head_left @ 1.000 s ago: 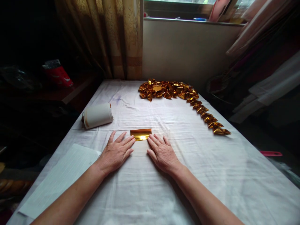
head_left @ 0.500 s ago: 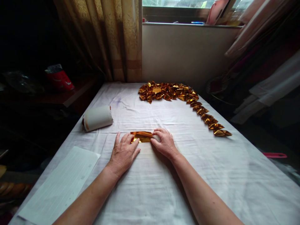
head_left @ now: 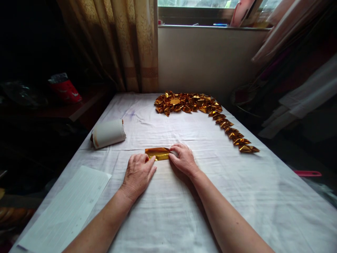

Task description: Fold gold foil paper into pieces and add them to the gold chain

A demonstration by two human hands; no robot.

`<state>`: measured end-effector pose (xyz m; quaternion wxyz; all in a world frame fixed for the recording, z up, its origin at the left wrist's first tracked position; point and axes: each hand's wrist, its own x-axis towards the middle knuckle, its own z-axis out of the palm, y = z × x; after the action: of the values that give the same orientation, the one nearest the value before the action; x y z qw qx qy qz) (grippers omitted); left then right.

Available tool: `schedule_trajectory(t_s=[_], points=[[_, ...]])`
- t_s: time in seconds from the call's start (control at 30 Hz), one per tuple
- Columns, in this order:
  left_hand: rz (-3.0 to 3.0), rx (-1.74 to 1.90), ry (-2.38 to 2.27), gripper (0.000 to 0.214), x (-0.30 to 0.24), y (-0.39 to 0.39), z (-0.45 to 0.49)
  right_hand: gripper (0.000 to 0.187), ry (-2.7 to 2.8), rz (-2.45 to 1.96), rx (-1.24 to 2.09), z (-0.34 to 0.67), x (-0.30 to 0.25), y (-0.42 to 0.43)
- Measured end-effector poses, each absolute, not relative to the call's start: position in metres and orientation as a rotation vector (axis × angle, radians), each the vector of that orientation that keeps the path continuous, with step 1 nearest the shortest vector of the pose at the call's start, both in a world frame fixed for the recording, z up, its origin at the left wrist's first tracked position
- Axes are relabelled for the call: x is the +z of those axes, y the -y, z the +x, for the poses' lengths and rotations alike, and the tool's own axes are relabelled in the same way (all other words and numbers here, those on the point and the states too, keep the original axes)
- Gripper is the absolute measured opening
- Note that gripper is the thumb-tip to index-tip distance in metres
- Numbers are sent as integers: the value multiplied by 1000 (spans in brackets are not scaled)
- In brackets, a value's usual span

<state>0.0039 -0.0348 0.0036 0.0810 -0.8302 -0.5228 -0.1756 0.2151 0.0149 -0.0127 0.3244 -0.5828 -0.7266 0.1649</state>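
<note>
A folded strip of gold foil paper (head_left: pixel 158 153) lies crosswise on the white cloth in front of me, a crease running along its length. At its lower left corner, my left hand (head_left: pixel 138 171) has its fingers curled in, with thumb and forefinger closed on the edge. My right hand (head_left: pixel 183 159) pinches the right end between thumb and fingers, covering that end. Farther back, a chain of folded gold foil pieces (head_left: pixel 195 102) is heaped, and its tail runs down along the right side of the table.
A white-backed roll (head_left: pixel 109 133) lies on the left of the cloth-covered table (head_left: pixel 168 218). Nearer to me is a lined paper sheet (head_left: pixel 65 207). A curtain (head_left: pixel 131 45) hangs behind, and a red container (head_left: pixel 65 89) stands on a dark side surface.
My left fingers have drawn back and curled in, uncovering the foil's upper left corner. My right hand keeps its pinch on the right end. The whole view has shifted slightly.
</note>
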Motion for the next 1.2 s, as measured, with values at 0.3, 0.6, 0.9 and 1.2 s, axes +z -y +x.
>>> schedule_trajectory(t_s=[0.3, 0.6, 0.9, 1.2], points=[[-2482, -534, 1583, 31, 2, 36, 4, 6, 1907, -1513, 475, 215, -6, -12], [-2463, -621, 1571, 33, 6, 38, 4, 8, 1794, -1322, 485, 212, -11, -10], [-2577, -1019, 1703, 51, 0, 45, 11, 4, 1635, -1183, 538, 185, 7, 11], [-2708, -1543, 1910, 36, 17, 43, 13, 21, 1783, -1019, 735, 175, 12, 21]])
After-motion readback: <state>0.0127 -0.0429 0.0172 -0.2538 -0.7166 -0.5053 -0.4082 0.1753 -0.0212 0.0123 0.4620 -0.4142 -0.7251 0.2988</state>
